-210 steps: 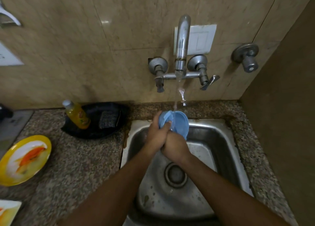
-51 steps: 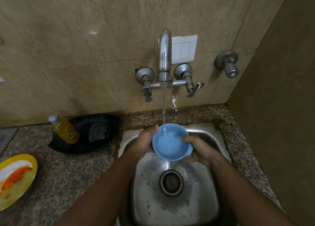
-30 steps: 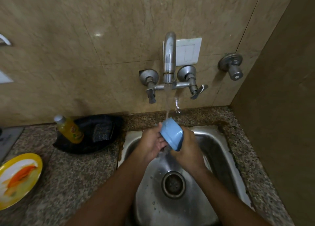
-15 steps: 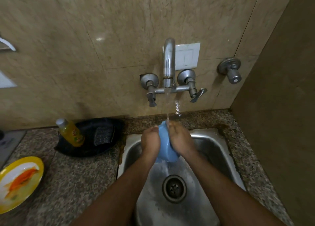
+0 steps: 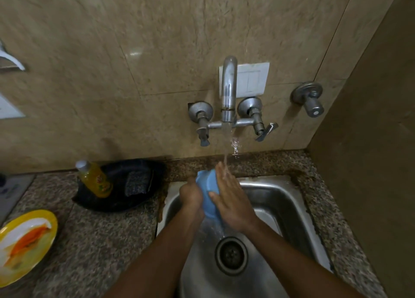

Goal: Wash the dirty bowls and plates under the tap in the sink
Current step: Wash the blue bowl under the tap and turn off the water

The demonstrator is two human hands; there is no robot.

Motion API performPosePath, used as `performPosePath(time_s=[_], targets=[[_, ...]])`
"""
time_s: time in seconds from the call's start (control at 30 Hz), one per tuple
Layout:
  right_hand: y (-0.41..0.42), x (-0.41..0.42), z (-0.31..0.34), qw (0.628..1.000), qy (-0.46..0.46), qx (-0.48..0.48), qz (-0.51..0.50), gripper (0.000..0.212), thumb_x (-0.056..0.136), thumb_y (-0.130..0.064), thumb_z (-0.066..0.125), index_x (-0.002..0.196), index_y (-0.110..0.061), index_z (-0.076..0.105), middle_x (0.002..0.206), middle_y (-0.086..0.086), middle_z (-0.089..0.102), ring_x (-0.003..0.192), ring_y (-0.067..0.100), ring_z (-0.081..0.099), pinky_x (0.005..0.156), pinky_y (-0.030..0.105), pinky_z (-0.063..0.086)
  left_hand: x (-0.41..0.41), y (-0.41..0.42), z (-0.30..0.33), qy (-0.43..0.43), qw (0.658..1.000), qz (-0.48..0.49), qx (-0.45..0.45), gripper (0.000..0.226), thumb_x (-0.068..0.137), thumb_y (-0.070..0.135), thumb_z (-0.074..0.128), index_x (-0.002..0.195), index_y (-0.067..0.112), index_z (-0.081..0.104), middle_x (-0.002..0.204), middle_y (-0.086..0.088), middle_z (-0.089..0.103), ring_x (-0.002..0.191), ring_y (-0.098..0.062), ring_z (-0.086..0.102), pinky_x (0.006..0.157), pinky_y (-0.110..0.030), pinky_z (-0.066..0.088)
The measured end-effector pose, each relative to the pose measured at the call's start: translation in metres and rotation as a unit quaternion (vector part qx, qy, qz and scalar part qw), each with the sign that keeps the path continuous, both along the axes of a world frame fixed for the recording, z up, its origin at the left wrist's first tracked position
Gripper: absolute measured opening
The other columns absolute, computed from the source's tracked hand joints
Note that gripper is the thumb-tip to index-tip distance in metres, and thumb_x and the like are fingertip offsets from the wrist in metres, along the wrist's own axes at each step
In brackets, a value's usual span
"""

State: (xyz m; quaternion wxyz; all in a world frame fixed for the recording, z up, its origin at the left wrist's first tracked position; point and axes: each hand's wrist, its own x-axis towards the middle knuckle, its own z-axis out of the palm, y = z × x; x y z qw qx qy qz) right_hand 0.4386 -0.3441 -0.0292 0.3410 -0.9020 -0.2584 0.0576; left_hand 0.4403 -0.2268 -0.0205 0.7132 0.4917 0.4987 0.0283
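**Blue bowl under the running tap**

Head view: the left hand point(image 5: 190, 195) grips the blue bowl point(image 5: 208, 191) on edge over the sink point(image 5: 289, 199); the right hand point(image 5: 232, 202) presses flat, fingers straight, against its outside, under the tap point(image 5: 228, 89) stream.

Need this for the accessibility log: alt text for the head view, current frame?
Two bare hands hold a small blue plastic bowl on edge under the running wall-mounted steel tap, above a stainless steel sink; the left hand grips it, the right hand lies flat against it. A yellow food-smeared plate waits on the speckled granite counter.
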Motion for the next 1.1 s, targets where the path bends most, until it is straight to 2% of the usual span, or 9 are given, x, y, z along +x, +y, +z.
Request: performPosePath(time_s=[0.1,0.2,0.33,0.43,0.53,0.73,0.87,1.0,1.1], targets=[[0.002,-0.002,0.003,0.999,0.014,-0.021,-0.043,0.066,0.102,-0.053,0.013,0.153,-0.023,-0.015,0.162,-0.005,-0.020,0.149,0.008,-0.019,0.120,0.028,-0.011,-0.002,-0.004,0.009,0.043,0.998,-0.036,0.011,0.038,0.105,0.026,0.034,0.124,0.002,0.057,0.127,-0.017,0.059,0.117,-0.035,0.058,0.098,-0.041,0.047],[-0.011,-0.011,-0.004,0.993,-0.083,-0.029,0.084,0.070,0.101,-0.055,0.011,0.155,-0.018,-0.013,0.163,0.000,-0.017,0.150,0.009,-0.017,0.122,0.030,-0.006,0.001,0.000,0.024,-0.001,0.999,-0.036,-0.002,0.038,0.103,0.026,0.037,0.119,0.001,0.060,0.118,-0.013,0.064,0.108,-0.032,0.062,0.093,-0.042,0.050],[-0.021,0.019,-0.004,0.989,0.093,0.066,-0.098,0.077,0.093,-0.065,0.022,0.158,-0.026,0.005,0.166,-0.004,0.004,0.151,0.015,0.004,0.122,0.039,0.010,0.012,-0.010,0.018,-0.030,0.997,-0.069,0.015,0.042,0.102,0.034,0.037,0.106,0.002,0.064,0.107,-0.019,0.069,0.097,-0.034,0.065,0.095,-0.046,0.052],[-0.002,0.029,0.008,0.965,0.082,0.123,-0.216,0.056,0.093,-0.050,0.030,0.136,-0.017,0.045,0.135,0.009,0.050,0.125,0.025,0.048,0.102,0.041,0.041,0.014,-0.020,0.034,-0.035,0.975,-0.129,0.180,0.040,0.105,0.033,0.038,0.099,0.003,0.064,0.095,-0.012,0.067,0.088,-0.026,0.063,0.080,-0.032,0.049],[-0.003,0.035,0.031,0.973,-0.029,0.066,-0.220,0.034,0.095,-0.039,0.040,0.100,-0.015,0.063,0.100,0.008,0.065,0.093,0.026,0.061,0.076,0.034,0.045,0.009,-0.026,0.042,-0.088,0.949,-0.200,0.227,0.041,0.104,0.034,0.041,0.080,0.011,0.065,0.083,-0.012,0.068,0.078,-0.025,0.063,0.071,-0.031,0.047],[-0.021,0.012,0.010,0.964,-0.239,-0.112,0.043,0.054,0.097,-0.029,0.040,0.147,-0.009,0.041,0.150,0.009,0.045,0.141,0.025,0.037,0.119,0.041,0.024,0.005,-0.015,0.028,-0.117,0.980,-0.162,0.022,0.036,0.093,0.033,0.052,0.096,0.005,0.074,0.097,-0.016,0.075,0.095,-0.034,0.071,0.093,-0.046,0.054],[-0.016,0.032,0.020,0.992,-0.095,-0.023,-0.084,0.042,0.095,-0.027,0.032,0.119,-0.014,0.065,0.122,0.009,0.063,0.120,0.030,0.057,0.107,0.036,0.039,-0.001,-0.031,0.037,-0.088,0.986,-0.139,-0.007,0.033,0.103,0.016,0.042,0.080,0.008,0.064,0.075,-0.010,0.064,0.067,-0.020,0.061,0.061,-0.029,0.049],[-0.040,0.007,0.000,0.986,-0.134,-0.005,0.098,0.052,0.098,-0.023,0.042,0.150,-0.027,0.038,0.158,-0.004,0.032,0.149,0.018,0.020,0.120,0.036,0.021,-0.002,-0.016,0.040,-0.111,0.985,-0.069,-0.116,0.032,0.104,0.018,0.042,0.100,-0.006,0.064,0.100,-0.022,0.068,0.086,-0.031,0.066,0.081,-0.040,0.053],[-0.055,0.010,-0.006,0.942,0.055,0.273,-0.188,0.036,0.101,-0.018,0.043,0.137,-0.021,0.050,0.138,-0.004,0.054,0.127,0.014,0.051,0.106,0.035,0.044,-0.008,-0.019,0.034,-0.130,0.979,-0.067,-0.141,0.030,0.104,0.013,0.041,0.113,-0.007,0.061,0.102,-0.021,0.069,0.091,-0.031,0.067,0.079,-0.041,0.056]])
